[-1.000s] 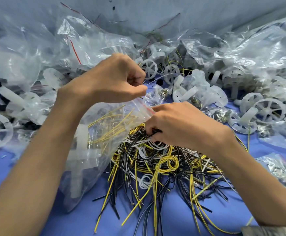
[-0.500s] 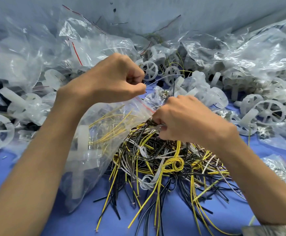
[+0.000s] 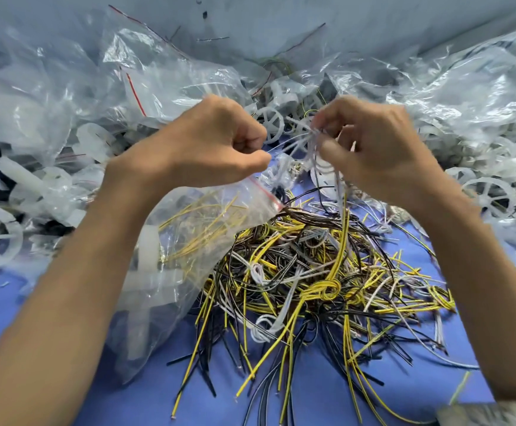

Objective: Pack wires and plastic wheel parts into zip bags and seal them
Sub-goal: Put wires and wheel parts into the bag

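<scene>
No readable text, label, number or sign on the zip bag [image 3: 164,302], wires [image 3: 312,272] or wheel parts [image 3: 493,195].

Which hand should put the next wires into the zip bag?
Right. The right hand pinches a few wires that hang above the pile, close to the red-striped mouth of the zip bag. The left hand grips that bag's top edge and is probably needed there to hold it.

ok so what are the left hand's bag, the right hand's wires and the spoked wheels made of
The zip bag: thin clear plastic film, glossy, crinkled, red zip strip. The white wires: smooth white insulation, likely plastic; core unseen. The spoked wheels: translucent white moulded plastic, dull finish, seemingly rigid.
</scene>
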